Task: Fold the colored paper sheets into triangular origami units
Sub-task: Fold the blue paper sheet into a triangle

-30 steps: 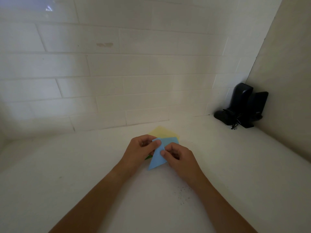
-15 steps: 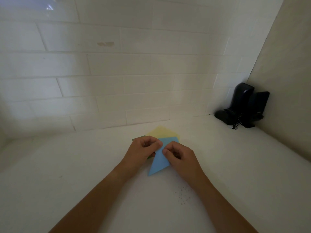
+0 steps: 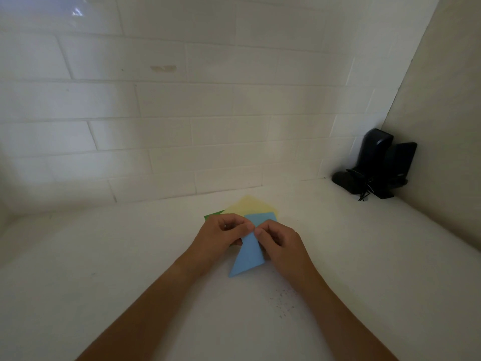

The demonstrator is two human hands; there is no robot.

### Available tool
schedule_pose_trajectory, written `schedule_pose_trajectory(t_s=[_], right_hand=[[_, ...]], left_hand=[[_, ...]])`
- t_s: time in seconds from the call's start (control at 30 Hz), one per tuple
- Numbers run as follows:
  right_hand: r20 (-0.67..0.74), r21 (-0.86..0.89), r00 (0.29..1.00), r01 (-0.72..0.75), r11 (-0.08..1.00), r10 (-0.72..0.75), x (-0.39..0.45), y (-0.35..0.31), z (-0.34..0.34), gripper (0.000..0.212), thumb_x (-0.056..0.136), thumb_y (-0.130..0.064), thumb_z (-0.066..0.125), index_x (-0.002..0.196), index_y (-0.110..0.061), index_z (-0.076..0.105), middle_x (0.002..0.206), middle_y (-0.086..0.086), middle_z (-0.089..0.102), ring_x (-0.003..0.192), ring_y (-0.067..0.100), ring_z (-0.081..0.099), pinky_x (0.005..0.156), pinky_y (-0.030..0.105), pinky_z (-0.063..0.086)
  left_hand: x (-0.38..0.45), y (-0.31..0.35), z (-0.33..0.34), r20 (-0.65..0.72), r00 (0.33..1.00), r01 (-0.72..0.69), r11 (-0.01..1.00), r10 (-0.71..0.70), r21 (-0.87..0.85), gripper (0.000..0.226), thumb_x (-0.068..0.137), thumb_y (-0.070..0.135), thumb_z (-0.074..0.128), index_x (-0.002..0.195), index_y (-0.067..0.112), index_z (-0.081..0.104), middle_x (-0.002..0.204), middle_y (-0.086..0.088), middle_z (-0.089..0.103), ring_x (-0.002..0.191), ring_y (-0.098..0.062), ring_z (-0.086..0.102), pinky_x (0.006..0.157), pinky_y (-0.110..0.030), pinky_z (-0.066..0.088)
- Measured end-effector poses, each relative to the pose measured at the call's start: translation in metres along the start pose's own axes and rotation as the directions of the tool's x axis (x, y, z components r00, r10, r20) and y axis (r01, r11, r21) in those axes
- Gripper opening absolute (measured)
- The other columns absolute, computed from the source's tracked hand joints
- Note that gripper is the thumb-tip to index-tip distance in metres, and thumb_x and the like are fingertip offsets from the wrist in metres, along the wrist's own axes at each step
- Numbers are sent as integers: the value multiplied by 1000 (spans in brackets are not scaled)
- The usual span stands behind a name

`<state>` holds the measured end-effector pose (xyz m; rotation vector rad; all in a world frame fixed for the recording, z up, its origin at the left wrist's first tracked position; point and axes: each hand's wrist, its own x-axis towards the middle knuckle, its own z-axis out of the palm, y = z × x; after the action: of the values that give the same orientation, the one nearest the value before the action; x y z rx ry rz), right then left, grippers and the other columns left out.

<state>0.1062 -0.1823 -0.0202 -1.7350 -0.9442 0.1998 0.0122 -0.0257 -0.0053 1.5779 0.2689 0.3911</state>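
A light blue paper sheet (image 3: 248, 254), partly folded into a long pointed shape, lies on the white counter (image 3: 104, 256) with its tip toward me. My left hand (image 3: 221, 235) pinches its left edge near the middle, fingers curled. My right hand (image 3: 278, 243) pinches the right edge, fingertips meeting the left hand's over the paper. Beneath and behind them lie a yellow sheet (image 3: 250, 204) and a green sheet (image 3: 212, 215), mostly hidden by my left hand.
A white tiled wall (image 3: 182, 126) rises just behind the papers. Black devices (image 3: 377, 165) stand in the far right corner against a side wall. Dark specks (image 3: 283, 300) dot the counter near my right forearm.
Both hands have slid slightly toward me along the blue paper, and its near tip has swung a little toward me. A green corner has come into view behind my left hand.
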Motion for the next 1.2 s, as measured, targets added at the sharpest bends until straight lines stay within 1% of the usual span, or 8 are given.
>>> schedule_pose_trajectory(t_s=[0.1, 0.3, 0.57, 0.67, 0.8, 0.97, 1.07, 1.2], right_hand=[[5, 3, 1000, 12, 1000, -12, 0, 0, -1, 22, 102, -23, 62, 82, -20, 66, 73, 2, 62, 65, 8, 50, 60, 27, 40], [7, -56, 999, 31, 998, -31, -1, -2, 0, 23, 102, -21, 63, 80, -15, 62, 65, -10, 51, 60, 4, 41, 57, 18, 34], [34, -62, 999, 45, 997, -43, -2, -5, 1, 23, 100, -17, 62, 77, -16, 59, 68, 1, 52, 61, 5, 41, 59, 18, 34], [23, -84, 999, 51, 995, -49, -2, -5, 0, 24, 99, -16, 63, 76, -17, 56, 65, -4, 49, 59, 4, 39, 58, 19, 33], [-13, -64, 999, 43, 997, -44, -2, -4, 0, 26, 99, -16, 64, 75, -19, 55, 63, -10, 46, 58, 4, 38, 57, 19, 33], [-4, -60, 999, 32, 998, -33, -2, -4, 1, 24, 100, -16, 63, 77, -17, 58, 66, -7, 51, 60, 3, 42, 58, 17, 35], [18, -57, 1000, 26, 998, -25, -2, -4, 2, 24, 100, -16, 62, 77, -16, 58, 68, 0, 57, 60, 6, 45, 59, 20, 37], [23, -54, 1000, 10, 998, -9, -2, -4, 2, 25, 100, -16, 61, 76, -16, 57, 70, 7, 60, 60, 8, 46, 59, 23, 39]], left_hand=[[0, -1, 0, 3, 1000, -6, 1000, 6, -4, 11, 95, 10, 71, 96, 2, 78, 92, -14, 77, 86, -18, 72, 81, -26, 59], [0, -3, 1, -15, 1000, 20, 999, -19, 45, 13, 95, 12, 71, 87, 8, 80, 84, -10, 76, 81, -19, 69, 83, -34, 57], [2, 0, 0, -134, 991, 18, 1000, -19, -6, 13, 95, 10, 71, 88, 1, 77, 72, 1, 71, 64, -6, 64, 60, -16, 49], [1, -2, 0, -115, 993, 18, 1000, -18, -1, 14, 95, 14, 72, 91, 2, 77, 76, -1, 72, 70, -9, 66, 65, -19, 52], [1, -4, -2, -15, 999, 39, 998, -39, 47, 20, 95, 28, 74, 93, 8, 78, 89, -10, 77, 84, -18, 71, 82, -37, 57], [0, -4, -2, -59, 998, 4, 999, -1, 40, 20, 94, 22, 75, 90, 3, 77, 84, -14, 74, 79, -17, 69, 75, -33, 54], [0, -3, -5, -130, 992, -1, 1000, 1, 2, 20, 94, 21, 74, 86, 3, 75, 76, -5, 71, 74, -14, 66, 68, -28, 52], [1, -3, -5, -176, 984, -27, 1000, 29, 12, 21, 94, 21, 75, 88, 1, 75, 78, -5, 72, 73, -14, 66, 68, -30, 51]])
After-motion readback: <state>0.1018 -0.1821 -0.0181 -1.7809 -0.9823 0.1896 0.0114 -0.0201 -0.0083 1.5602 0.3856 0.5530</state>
